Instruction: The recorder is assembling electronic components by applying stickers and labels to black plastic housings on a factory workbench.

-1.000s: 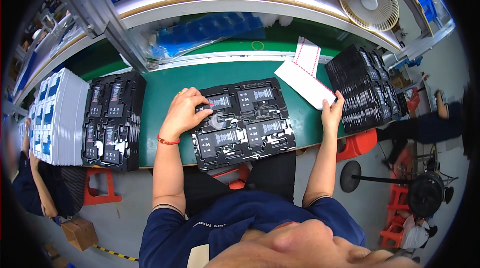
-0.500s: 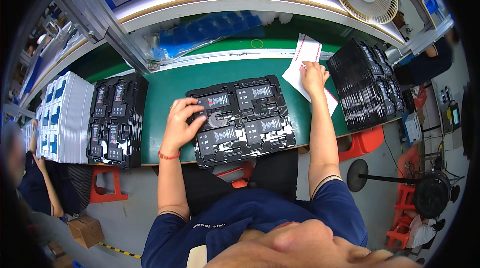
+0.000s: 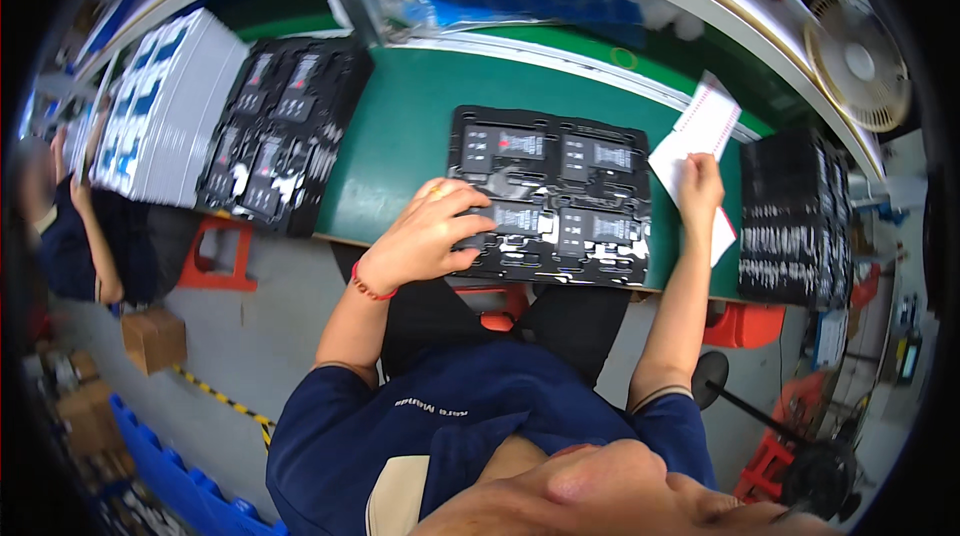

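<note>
A black plastic tray lies in front of me on the green table, with several flat black battery packs in its pockets. My left hand is at the tray's near left corner, fingers apart and reaching over a battery there; nothing shows in its grasp. To the right of the tray lie white label sheets with rows of small red marks. Over their middle my right hand is closed, thumb and fingers pinched together. Whatever is between those fingertips is too small to tell.
Stacks of filled black trays stand at left and right. Further left is a tall stack of white trays, near another person. A shelf edge with a fan runs along the back. Blue plastic packets lie below it.
The view has swung, so the table appears shifted. My left hand has moved from the tray's left side to its near left corner. My right hand stays at the sheets, fingers now drawn together.
</note>
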The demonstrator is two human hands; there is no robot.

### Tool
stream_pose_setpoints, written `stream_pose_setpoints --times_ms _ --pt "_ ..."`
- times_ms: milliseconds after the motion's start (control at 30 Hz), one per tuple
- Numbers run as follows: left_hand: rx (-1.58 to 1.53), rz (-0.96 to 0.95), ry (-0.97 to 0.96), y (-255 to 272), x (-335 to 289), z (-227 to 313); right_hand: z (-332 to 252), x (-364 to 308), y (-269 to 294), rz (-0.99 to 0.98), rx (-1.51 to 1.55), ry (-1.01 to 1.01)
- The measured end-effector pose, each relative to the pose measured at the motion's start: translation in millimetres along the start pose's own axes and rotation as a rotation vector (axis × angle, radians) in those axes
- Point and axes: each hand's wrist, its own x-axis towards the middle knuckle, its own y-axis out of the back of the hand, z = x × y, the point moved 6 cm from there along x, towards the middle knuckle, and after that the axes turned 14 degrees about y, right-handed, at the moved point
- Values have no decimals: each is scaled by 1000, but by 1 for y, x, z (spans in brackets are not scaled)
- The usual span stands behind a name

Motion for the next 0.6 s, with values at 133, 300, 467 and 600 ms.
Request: stream_pose_setpoints --times_ms 133,300,467,600 --pt "-73 203 -100 0 -8 -8 -11 -12 11 58 665 -316" --pt "-253 390 -36 5 -2 -14 -130 9 -4 -201 933 -138" --pt "-314 383 37 -7 9 -23 -203 2 -64 -628 1030 -182" --pt "-319 341 80 -10 13 -25 -222 -8 -91 -751 988 -139"
